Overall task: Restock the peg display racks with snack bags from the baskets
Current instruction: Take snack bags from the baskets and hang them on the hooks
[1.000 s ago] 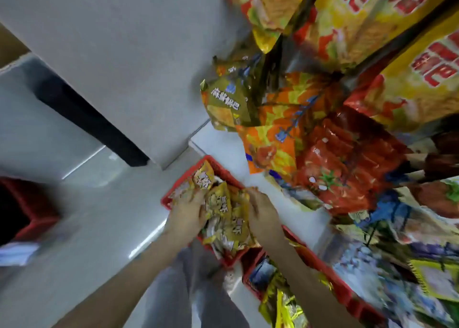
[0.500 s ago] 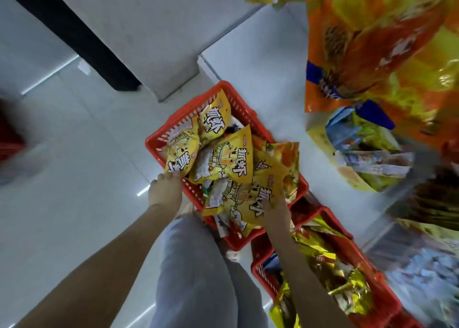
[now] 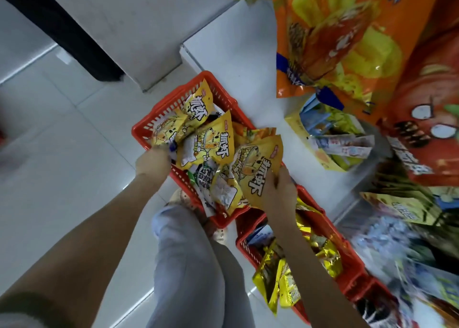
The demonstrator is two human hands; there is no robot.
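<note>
White tiles [image 3: 62, 134] hold the red basket [image 3: 171, 101]; over it my left hand [image 3: 152, 163] and right hand [image 3: 278, 191] each clutch yellow snack bags [image 3: 213, 144]. Picking step, I judge; next, lift them to a peg.

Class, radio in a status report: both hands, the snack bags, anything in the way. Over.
Left hand grips a fan of yellow bags over the red basket. Right hand grips another yellow bag. No obstruction seen.

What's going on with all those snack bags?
A person reaches into a red plastic basket on the floor, full of yellow snack bags. The left hand grips one at the rim, and the right hand holds another. A second red basket of gold foil packets stands beside it.
</note>
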